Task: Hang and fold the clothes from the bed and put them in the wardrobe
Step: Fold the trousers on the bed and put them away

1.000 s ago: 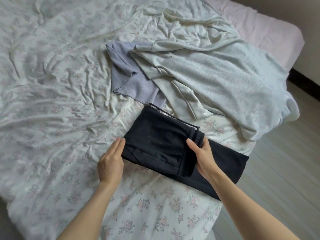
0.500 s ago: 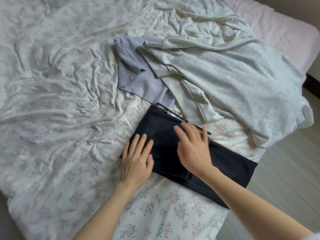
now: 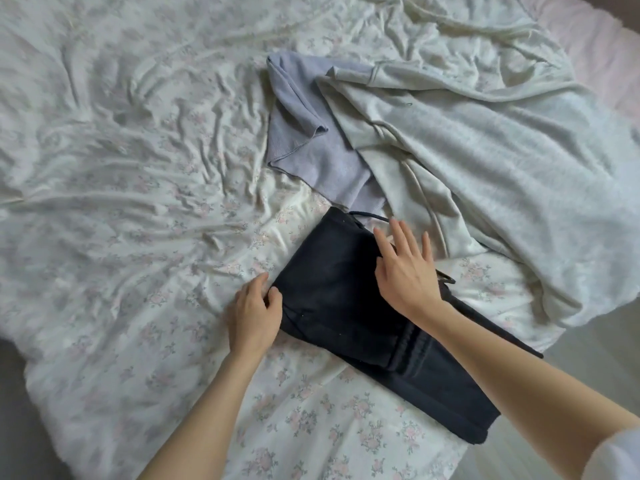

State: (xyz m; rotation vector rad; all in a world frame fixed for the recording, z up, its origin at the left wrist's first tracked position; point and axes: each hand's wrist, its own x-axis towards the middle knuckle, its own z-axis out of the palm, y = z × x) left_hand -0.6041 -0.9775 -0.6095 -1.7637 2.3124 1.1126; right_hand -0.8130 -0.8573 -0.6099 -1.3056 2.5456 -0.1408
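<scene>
A bed (image 3: 104, 202) under a rumpled floral sheet (image 3: 145, 140) stands on pale wood-look floor (image 3: 595, 344).

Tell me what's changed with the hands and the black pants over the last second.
The right hand let go of the waistband it was folding over and now lies flat on the black pants. The left hand moved to the folded edge and pinches it. The grey sweatshirt and lilac top stayed put.
</scene>
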